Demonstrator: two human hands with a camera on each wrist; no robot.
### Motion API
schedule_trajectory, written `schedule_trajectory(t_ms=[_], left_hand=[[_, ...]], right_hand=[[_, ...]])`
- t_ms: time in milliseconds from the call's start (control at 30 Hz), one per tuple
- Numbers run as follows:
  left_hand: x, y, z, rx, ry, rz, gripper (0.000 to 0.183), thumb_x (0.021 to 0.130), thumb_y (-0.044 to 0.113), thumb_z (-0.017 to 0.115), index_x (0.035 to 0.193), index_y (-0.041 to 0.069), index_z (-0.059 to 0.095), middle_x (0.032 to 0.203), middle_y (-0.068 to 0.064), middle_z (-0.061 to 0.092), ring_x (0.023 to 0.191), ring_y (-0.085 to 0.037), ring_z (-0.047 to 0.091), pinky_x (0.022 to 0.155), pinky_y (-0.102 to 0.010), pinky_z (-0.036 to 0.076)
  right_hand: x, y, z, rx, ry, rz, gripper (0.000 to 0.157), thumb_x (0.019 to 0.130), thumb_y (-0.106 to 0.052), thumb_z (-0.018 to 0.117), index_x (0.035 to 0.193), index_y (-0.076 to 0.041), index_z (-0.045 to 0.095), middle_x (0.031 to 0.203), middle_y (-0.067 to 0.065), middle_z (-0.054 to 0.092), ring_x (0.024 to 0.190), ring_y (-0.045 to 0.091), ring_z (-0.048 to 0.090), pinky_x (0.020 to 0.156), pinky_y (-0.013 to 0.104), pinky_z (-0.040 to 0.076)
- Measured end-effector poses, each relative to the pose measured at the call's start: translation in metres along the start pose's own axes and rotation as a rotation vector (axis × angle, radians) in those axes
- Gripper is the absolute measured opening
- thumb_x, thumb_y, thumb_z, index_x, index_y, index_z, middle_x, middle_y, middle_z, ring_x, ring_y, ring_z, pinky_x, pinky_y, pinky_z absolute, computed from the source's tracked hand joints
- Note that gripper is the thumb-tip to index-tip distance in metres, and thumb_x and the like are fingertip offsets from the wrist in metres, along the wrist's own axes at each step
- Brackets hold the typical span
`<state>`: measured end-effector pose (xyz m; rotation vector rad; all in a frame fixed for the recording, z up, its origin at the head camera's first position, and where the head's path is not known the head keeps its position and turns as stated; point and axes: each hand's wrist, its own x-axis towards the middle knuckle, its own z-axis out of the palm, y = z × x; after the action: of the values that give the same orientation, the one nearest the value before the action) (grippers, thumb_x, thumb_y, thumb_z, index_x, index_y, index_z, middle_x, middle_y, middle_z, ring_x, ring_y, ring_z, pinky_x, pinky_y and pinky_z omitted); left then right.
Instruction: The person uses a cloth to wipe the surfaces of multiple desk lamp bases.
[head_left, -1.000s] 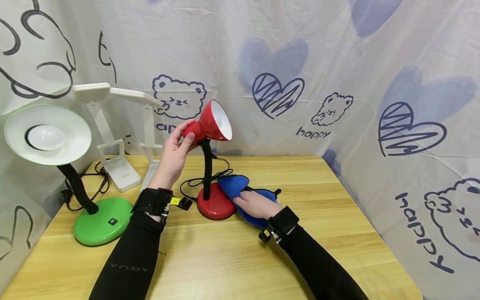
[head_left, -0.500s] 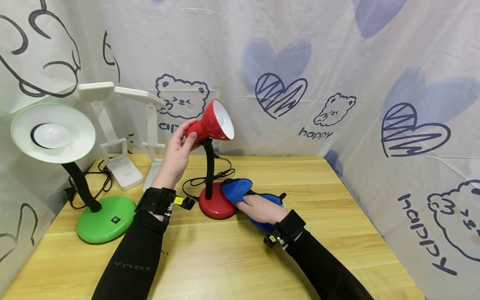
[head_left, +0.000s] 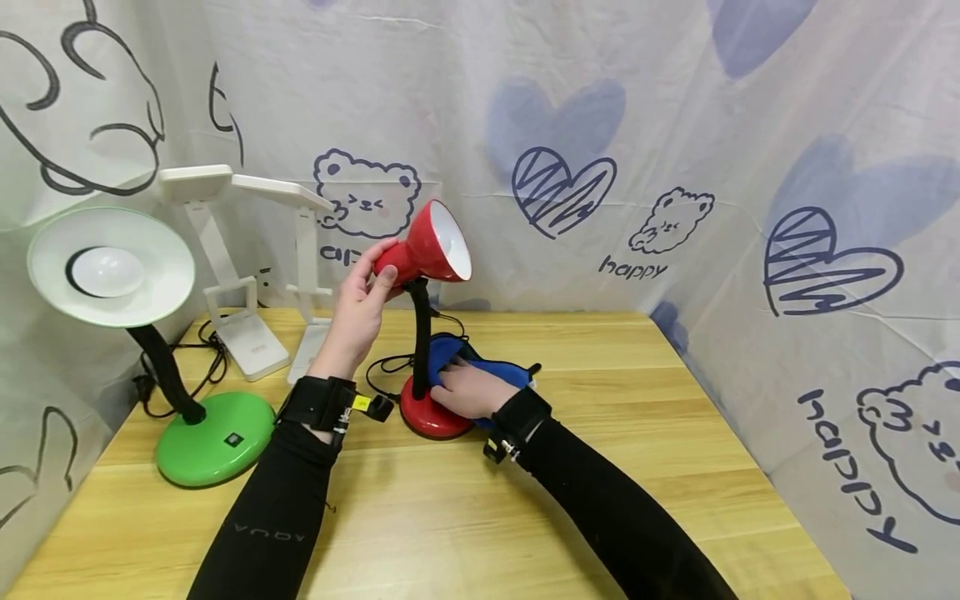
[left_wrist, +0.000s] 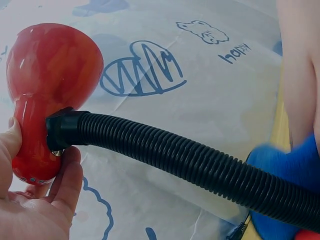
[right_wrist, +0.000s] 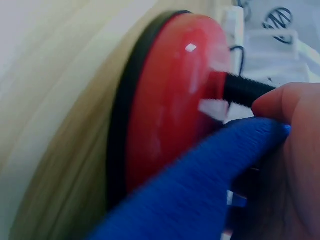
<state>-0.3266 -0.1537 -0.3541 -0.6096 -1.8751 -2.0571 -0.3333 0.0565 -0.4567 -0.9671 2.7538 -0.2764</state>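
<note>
A red desk lamp (head_left: 436,417) stands upright on the wooden table, its head turned up to the right on a black ribbed neck (left_wrist: 175,152). My left hand (head_left: 356,312) grips the narrow back of the lamp's head (left_wrist: 55,65), thumb on one side and fingers on the other. Low by the base, my right hand (head_left: 472,392) pinches a blue cloth (head_left: 498,369) between thumb and fingers. In the right wrist view the cloth (right_wrist: 185,185) hangs in front of part of the red base (right_wrist: 175,100), and the thumb is close to the neck. The right fingertips are partly hidden.
A green lamp (head_left: 215,437) stands at the left, its shade facing forward. Behind it are two white folding lamps (head_left: 255,346) (head_left: 307,250). Black cords (head_left: 390,364) lie behind the red lamp. A printed curtain (head_left: 562,125) borders the table (head_left: 637,467).
My right hand has moved left with the blue cloth, from the right edge of the red base to beside the neck. The left hand keeps its grip on the lamp's head.
</note>
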Motion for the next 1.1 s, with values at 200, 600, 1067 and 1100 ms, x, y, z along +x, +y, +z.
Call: schedule_trajectory(t_ms=[200,600,1067,1100], left_hand=[[0.001,-0.001,0.0,-0.008,0.004,-0.005,0.042,0.1,0.021,0.051,0.141,0.026,0.048,0.142,-0.004,0.041,0.122,-0.026,0.052,0.099,-0.032,0.047],[0.001,-0.002,0.0,0.006,0.023,-0.001,0.041,0.1,0.023,0.052,0.141,0.027,0.049,0.143,-0.003,0.043,0.122,-0.025,0.054,0.099,-0.032,0.047],[0.001,0.0,0.001,0.027,0.03,-0.011,0.042,0.1,0.022,0.052,0.141,0.028,0.049,0.143,-0.004,0.043,0.122,-0.027,0.052,0.098,-0.033,0.048],[0.001,0.0,0.001,0.03,0.029,-0.012,0.042,0.1,0.022,0.052,0.141,0.028,0.048,0.143,-0.004,0.043,0.123,-0.027,0.052,0.098,-0.032,0.048]], right_hand=[[-0.007,0.009,0.002,0.064,0.005,-0.013,0.05,0.102,-0.038,0.03,0.147,-0.019,0.04,0.158,0.005,0.028,0.148,0.026,0.019,0.119,0.037,0.018],[-0.077,0.018,0.011,0.076,0.008,0.055,0.059,0.104,-0.045,0.029,0.15,-0.008,0.032,0.157,0.011,0.027,0.145,0.022,0.026,0.116,0.038,0.027],[-0.096,-0.037,0.029,-0.362,0.058,-0.284,0.053,0.104,-0.039,0.034,0.151,-0.016,0.028,0.159,0.001,0.023,0.148,0.016,0.017,0.117,0.038,0.024],[-0.092,-0.042,0.029,-0.387,0.056,-0.285,0.054,0.104,-0.04,0.033,0.151,-0.017,0.026,0.159,0.0,0.023,0.148,0.015,0.017,0.117,0.038,0.024]])
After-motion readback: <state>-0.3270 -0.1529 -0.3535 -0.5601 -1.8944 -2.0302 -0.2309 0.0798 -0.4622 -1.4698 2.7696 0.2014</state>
